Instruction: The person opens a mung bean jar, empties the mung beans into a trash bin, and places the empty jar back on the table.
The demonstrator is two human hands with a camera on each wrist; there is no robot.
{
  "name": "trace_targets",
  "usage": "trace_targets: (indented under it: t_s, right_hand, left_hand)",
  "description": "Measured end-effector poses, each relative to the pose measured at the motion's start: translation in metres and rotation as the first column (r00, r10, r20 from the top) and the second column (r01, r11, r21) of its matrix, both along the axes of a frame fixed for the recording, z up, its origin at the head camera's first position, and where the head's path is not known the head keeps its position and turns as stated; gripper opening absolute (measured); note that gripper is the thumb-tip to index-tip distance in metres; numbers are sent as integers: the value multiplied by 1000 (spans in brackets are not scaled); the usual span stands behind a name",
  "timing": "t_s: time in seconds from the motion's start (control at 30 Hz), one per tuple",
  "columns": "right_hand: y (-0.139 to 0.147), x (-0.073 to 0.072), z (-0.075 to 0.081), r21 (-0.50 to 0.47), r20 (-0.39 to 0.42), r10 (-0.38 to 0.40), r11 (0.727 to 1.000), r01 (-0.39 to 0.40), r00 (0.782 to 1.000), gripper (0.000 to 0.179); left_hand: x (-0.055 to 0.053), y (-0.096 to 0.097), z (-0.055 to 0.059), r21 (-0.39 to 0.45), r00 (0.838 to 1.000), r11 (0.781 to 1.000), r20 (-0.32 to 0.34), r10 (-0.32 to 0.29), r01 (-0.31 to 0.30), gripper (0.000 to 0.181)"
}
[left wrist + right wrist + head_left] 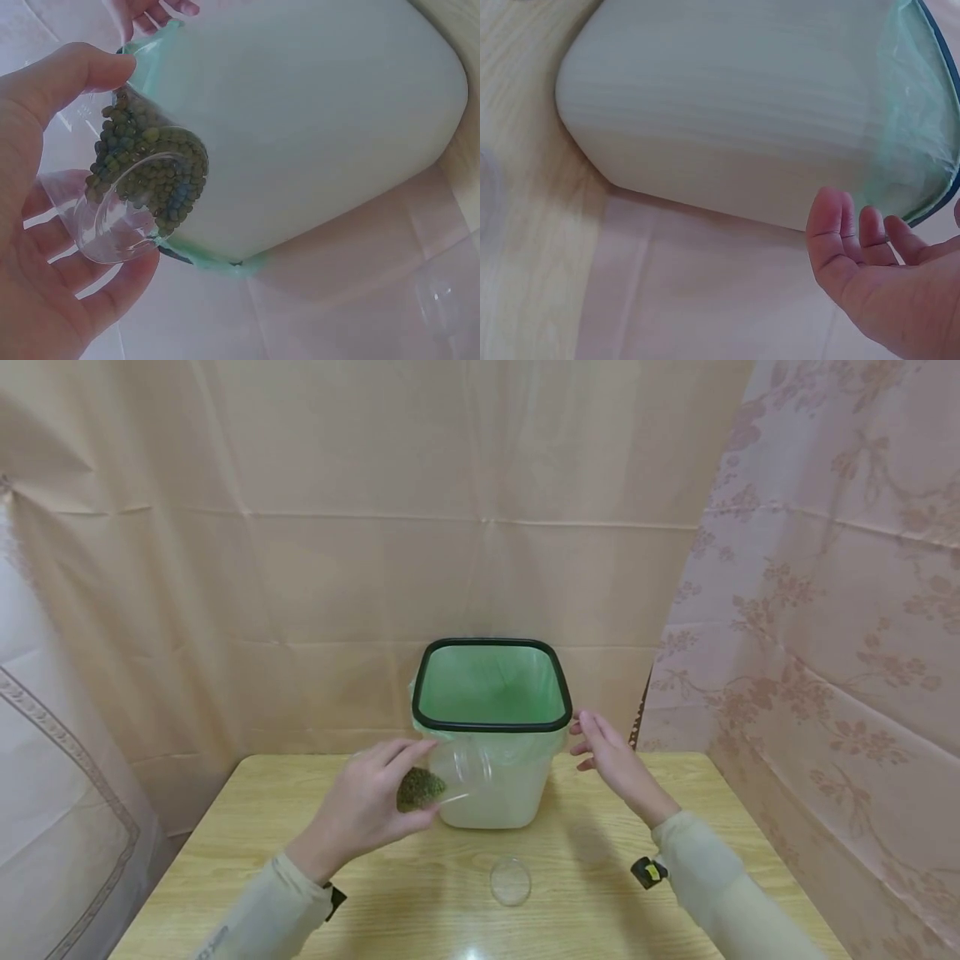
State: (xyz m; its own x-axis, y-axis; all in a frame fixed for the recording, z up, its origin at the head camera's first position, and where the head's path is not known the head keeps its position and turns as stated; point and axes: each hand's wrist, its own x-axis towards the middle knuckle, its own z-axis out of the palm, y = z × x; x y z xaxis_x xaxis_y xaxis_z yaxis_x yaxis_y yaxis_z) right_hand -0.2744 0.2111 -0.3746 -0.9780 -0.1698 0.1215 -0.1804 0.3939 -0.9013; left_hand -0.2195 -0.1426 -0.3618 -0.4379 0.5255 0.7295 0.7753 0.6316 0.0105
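Note:
My left hand (367, 802) grips a clear plastic jar (463, 768), thumb on one side and fingers round the other. Tipped on its side, the jar is in front of the bin (491, 797), below rim height in the head view. Small green bead-like grains (150, 161) are gathered inside toward its base. The pale bin has a black rim (491, 727) and a green bag liner (487, 681). Beside the rim's right corner is my right hand (611, 760), its fingers loosely bent and holding nothing; whether the fingertips touch the bin I cannot tell.
A clear round lid (510, 882) lies on the wood-patterned table (247, 827), nearer me than the bin. Beige cloth (337, 577) hangs behind the table, and flowered cloth (840, 635) hangs along the right.

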Motion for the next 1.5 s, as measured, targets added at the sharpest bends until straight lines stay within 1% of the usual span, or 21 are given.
trace_targets:
  t_s: [0.1,0.3,0.53,0.77,0.97,1.03,1.17,1.3,1.5]
  right_hand:
    - [-1,-2,5,4,-7,1,1000,-1,1000,71]
    - [-4,-6,15,24,-16,-8,1000,8,1000,71]
    - [-6,-15,25,56,15,-15,998,14,1000,74]
    - [-10,-26,34,19,48,-14,1000,14,999,69]
    - [-15,-39,44,83,68,4,997,-9,998,66]
    - [-15,-44,46,101,75,17,995,-25,997,65]
    - [-15,-51,47,96,105,29,995,-39,994,65]
    - [-15,-55,47,97,123,22,995,-34,992,65]
    - [-17,-57,51,126,130,21,991,-38,991,67]
  left_hand:
    - [-2,-1,5,-1,1000,1000,2,-3,3,72]
    - [-2,-2,14,-18,1000,1000,11,20,-20,74]
    - [-6,-2,22,-16,1000,1000,-11,11,-11,73]
    - [-12,-2,31,-22,1000,1000,-27,3,-4,73]
    - [-15,-2,37,-27,1000,1000,-28,8,-9,73]
    - [-15,-2,38,-24,1000,1000,-29,10,-10,74]
    - [-16,-2,39,-23,1000,1000,-30,9,-10,74]
    - [-17,-2,42,-23,999,1000,-34,5,-5,75]
    - [-21,-4,48,-23,998,1000,-55,10,-11,74]
